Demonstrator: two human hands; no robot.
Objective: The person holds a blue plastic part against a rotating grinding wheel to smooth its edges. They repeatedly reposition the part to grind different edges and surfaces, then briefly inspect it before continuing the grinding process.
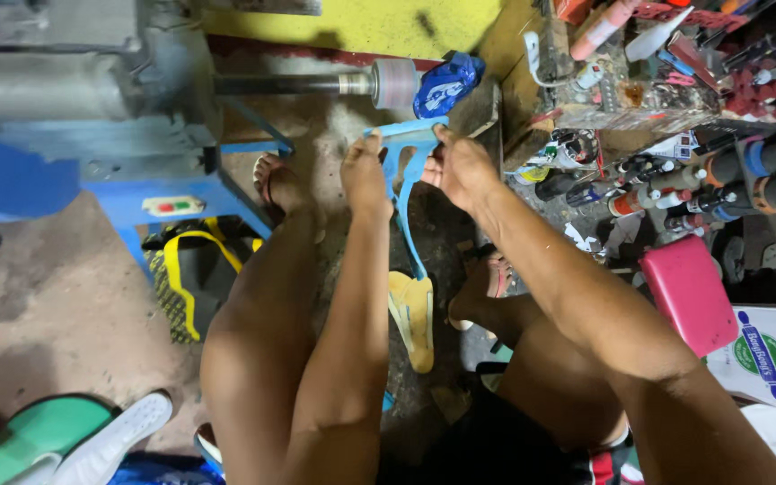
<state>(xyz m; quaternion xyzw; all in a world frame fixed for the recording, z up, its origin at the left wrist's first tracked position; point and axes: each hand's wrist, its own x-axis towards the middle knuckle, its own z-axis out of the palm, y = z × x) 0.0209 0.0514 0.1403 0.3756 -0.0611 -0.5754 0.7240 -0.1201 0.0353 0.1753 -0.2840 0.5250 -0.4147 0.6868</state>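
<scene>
Two bare hands meet near the top middle of the head view, both closed on a light blue sandal strap (409, 171), a forked piece of flexible rubber. The left hand (365, 175) pinches one upper corner of it and the right hand (460, 169) pinches the other, so the wide end is stretched flat between them while the thin tail hangs down towards the floor between the person's knees. Held this way, the upper edge is kept taut and presented to the sanding drum (395, 83), a pale cylinder on the end of a dark shaft just above the hands; strap and drum look close but apart, though whether they touch cannot be told. The shaft runs out of a grey motor on a blue machine stand (168, 193), which sits to the left so that the drum overhangs open floor where the hands can get at it. A yellow sandal sole (413, 314) lies on the dirty floor right below the hanging tail, within easy reach between the feet. A black and yellow sandal (177, 283) rests under the stand. To the right, a cluttered bench (604, 112) carries bottles and tubes, and a pink stool (689, 292) stands just beside the right forearm.
</scene>
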